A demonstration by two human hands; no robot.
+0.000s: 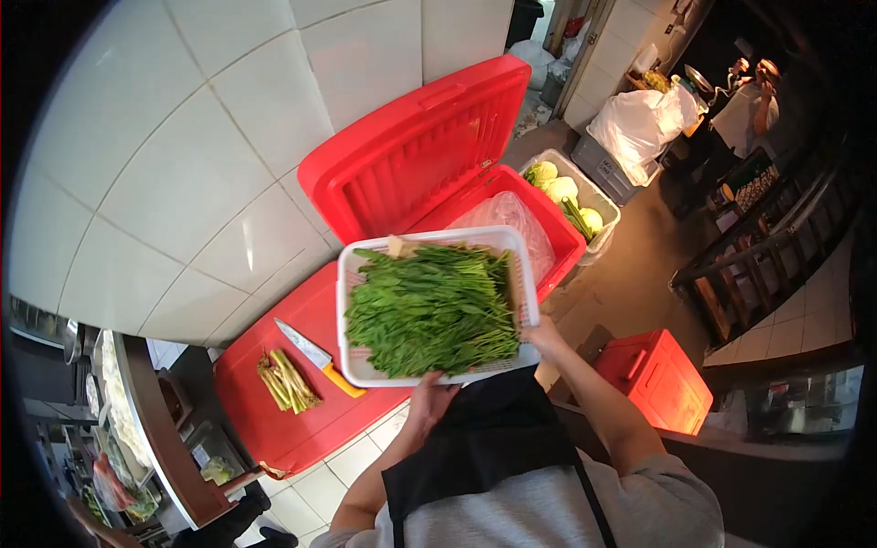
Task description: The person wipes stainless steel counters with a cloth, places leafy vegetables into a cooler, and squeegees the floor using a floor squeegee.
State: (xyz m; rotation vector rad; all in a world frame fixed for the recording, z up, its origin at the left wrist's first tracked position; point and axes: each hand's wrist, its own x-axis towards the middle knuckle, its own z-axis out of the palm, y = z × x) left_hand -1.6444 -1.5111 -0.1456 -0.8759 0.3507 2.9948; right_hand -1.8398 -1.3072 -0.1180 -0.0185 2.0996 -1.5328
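A white plastic basket (pixel 343 315) full of long green leafy vegetables (pixel 429 310) is held in front of me. My left hand (pixel 433 399) grips its near edge, and my right hand (pixel 546 338) grips its right side near the corner. The basket overlaps the right end of a red cooler lid or board (pixel 265 402). On that red surface lie a knife (pixel 306 344) with an orange handle and a small bunch of cut stalks (pixel 287 382). Behind the basket stands an open red cooler (pixel 568 239) with clear plastic in it.
A grey bin (pixel 610 212) of cabbages and other vegetables stands beyond the cooler. Another red cooler (pixel 653 382) is at the right. A person (pixel 744 114) stands at the back right, near stair rails (pixel 767 256). Dark legs and shoes show at the lower left.
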